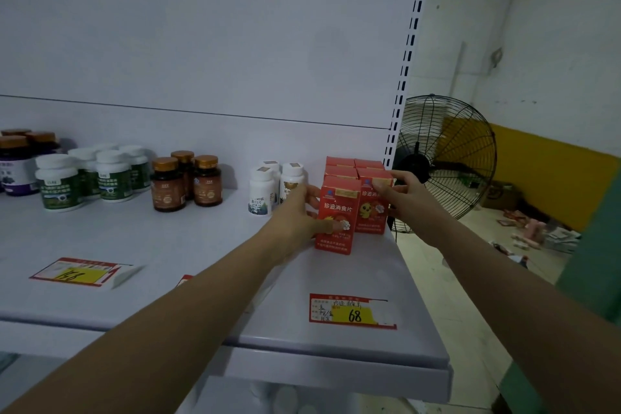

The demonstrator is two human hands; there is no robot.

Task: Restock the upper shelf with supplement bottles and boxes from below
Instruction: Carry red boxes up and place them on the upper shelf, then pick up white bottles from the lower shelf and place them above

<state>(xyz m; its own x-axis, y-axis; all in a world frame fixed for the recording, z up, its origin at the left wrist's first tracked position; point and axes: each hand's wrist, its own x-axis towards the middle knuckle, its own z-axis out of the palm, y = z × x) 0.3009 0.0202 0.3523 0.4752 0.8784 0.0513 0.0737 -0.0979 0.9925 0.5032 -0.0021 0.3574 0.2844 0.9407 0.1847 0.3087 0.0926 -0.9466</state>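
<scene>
The left hand (297,212) gripped the front red box (337,200) and the right hand (403,193) gripped the next red box (369,212), which needed gentle, straight pushes to line up.

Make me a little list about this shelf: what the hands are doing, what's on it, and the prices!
left hand: grips front red box
right hand: holds right red box near its top
behind: more red boxes
further left: white bottles, brown bottles, green-labelled bottles, purple bottles
prices: 68 tag, 158 tag
beside shelf: black fan
</scene>
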